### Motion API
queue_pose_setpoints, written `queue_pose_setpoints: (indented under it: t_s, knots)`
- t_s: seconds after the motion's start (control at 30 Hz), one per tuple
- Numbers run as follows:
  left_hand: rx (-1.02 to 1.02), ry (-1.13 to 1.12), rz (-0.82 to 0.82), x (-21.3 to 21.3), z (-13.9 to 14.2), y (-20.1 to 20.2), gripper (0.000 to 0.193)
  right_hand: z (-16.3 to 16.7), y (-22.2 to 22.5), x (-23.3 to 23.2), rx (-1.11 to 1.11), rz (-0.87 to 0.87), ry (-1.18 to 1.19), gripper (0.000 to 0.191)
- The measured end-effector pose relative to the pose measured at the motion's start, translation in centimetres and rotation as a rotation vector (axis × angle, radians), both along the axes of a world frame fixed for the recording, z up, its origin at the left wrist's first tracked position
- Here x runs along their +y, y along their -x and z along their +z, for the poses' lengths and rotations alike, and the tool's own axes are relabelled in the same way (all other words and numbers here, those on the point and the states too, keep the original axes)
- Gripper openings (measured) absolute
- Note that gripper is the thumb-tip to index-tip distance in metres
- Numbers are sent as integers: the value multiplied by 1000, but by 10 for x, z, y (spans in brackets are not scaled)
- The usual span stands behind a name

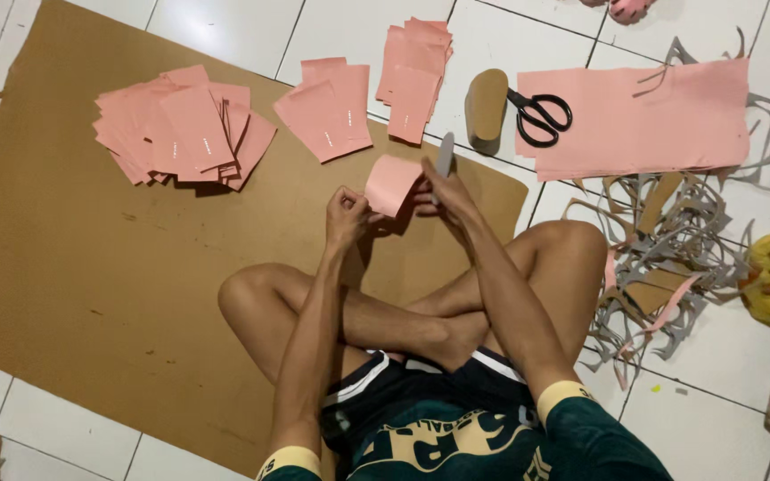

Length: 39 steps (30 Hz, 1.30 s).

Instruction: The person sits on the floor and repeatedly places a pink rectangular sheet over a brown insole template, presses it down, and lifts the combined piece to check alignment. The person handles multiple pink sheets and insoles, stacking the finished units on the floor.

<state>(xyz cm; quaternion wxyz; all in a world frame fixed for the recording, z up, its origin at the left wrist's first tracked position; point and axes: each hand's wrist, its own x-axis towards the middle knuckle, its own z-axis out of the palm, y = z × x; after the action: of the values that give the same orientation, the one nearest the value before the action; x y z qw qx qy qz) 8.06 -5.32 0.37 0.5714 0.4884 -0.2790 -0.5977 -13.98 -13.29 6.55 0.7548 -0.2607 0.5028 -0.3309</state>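
Pink paper piece between left hand and right hand — lower edge hidden, perhaps folded.

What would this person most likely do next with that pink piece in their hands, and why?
Probably press the flat grey tool along the bent pink sheet to crease it. The left hand pinches the sheet's lower edge, the right hand holds the tool upright beside it, and finished-looking pink pieces lie stacked on the brown board.

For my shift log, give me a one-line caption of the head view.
Seated cross-legged on brown cardboard, left hand and right hand fold a pink sheet; scissors lie nearby.
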Motion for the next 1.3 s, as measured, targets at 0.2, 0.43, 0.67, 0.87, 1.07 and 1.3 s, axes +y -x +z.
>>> queue_pose_setpoints:
  t_s: [0.2,0.43,0.67,0.87,1.07,1.3]
  knots:
    - [52,-176,-20,30,39,32,16,-30,5,61,36,-125,347,26]
    - [-152,195,-70,78,111,108,39,20,32,102,57,-447,656,26]
    - [127,53,-117,93,163,131,38,94,50,124,-41,-497,567,22]
    - [-11,301,-238,109,202,125,62,139,69,140,-15,-485,856,28]
    - [-267,428,-138,104,247,122,45,165,68,170,74,-302,910,28]
    - [-448,522,-1,107,273,125,35,186,63,181,-7,-279,905,23]
